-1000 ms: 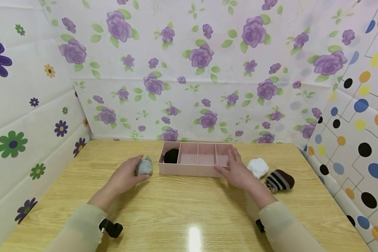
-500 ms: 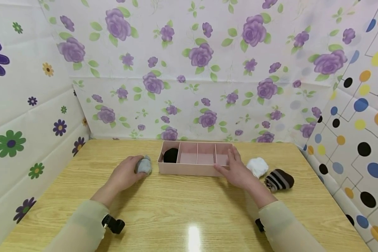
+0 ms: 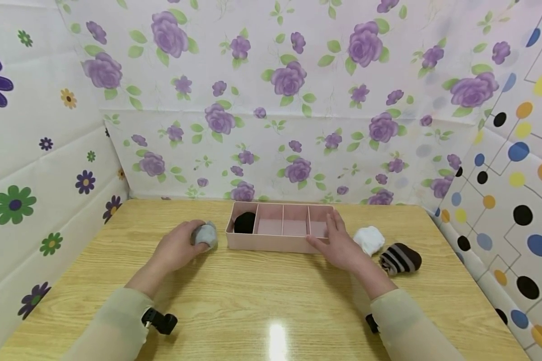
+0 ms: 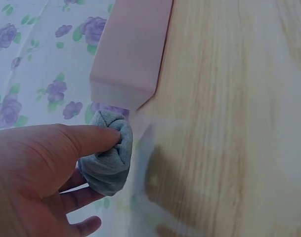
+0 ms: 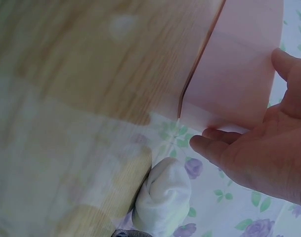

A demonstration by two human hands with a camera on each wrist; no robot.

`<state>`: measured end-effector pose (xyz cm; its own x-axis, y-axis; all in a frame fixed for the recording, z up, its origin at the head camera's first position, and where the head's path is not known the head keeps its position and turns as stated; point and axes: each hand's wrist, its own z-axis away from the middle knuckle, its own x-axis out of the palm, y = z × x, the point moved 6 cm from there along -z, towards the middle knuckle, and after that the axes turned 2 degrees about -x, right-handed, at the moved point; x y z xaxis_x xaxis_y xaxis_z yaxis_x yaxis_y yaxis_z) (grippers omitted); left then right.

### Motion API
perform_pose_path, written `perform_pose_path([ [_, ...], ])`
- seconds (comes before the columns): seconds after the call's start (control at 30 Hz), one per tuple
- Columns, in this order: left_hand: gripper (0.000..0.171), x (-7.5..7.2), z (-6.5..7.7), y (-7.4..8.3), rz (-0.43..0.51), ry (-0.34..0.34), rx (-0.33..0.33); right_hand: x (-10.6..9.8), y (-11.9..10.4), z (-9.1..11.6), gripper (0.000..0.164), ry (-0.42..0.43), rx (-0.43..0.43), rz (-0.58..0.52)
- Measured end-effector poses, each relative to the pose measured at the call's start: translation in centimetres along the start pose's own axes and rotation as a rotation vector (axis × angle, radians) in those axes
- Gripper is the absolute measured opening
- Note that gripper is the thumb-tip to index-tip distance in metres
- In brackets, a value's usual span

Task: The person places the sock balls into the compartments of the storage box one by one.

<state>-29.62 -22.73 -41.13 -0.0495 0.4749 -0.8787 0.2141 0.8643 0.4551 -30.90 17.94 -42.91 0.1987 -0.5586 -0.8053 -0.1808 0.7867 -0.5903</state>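
My left hand (image 3: 178, 245) pinches a rolled grey sock (image 3: 205, 235) between thumb and fingers, left of a pink divided box (image 3: 271, 244). In the left wrist view the thumb presses into the folds of the sock (image 4: 110, 165), near the box's end. Whether the sock touches the table cannot be told. My right hand (image 3: 343, 249) rests on the box's right end, its thumb at the front rim and its fairly straight fingers along the end wall. In the leftmost compartment lies a black rolled item (image 3: 245, 223); the other compartments hold nothing visible.
Right of the box lie a white rolled sock (image 3: 369, 240) and a brown, black and grey striped rolled sock (image 3: 401, 258), partly beside my right forearm. Patterned cloth (image 3: 271, 100) walls in the wooden table (image 3: 253, 301) at the back and both sides.
My left fingers have moved in around the grey sock and now pinch it, shifting it very slightly left. The right hand and the box have stayed in place.
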Motion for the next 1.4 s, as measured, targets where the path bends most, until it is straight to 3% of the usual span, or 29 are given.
perform_pose_path([
  [0.37, 0.061, -2.2, -0.5, 0.9, 0.014, 0.058, 0.019, -0.2, -0.6, 0.4, 0.104, 0.008, -0.009, 0.012],
  [0.77, 0.061, -3.4, -1.5, 3.3, 0.034, 0.090, 0.064, 0.0, 0.0, 0.2, 0.111, 0.009, -0.027, -0.014],
  [1.07, 0.060, -3.2, -2.6, 6.0, 0.067, 0.099, 0.101, 0.5, 1.2, -0.7, 0.110, 0.005, -0.014, -0.033],
  [1.4, 0.067, -1.8, -4.2, 9.3, 0.113, 0.064, 0.123, 0.1, 0.1, 0.1, 0.109, 0.004, 0.005, -0.015],
])
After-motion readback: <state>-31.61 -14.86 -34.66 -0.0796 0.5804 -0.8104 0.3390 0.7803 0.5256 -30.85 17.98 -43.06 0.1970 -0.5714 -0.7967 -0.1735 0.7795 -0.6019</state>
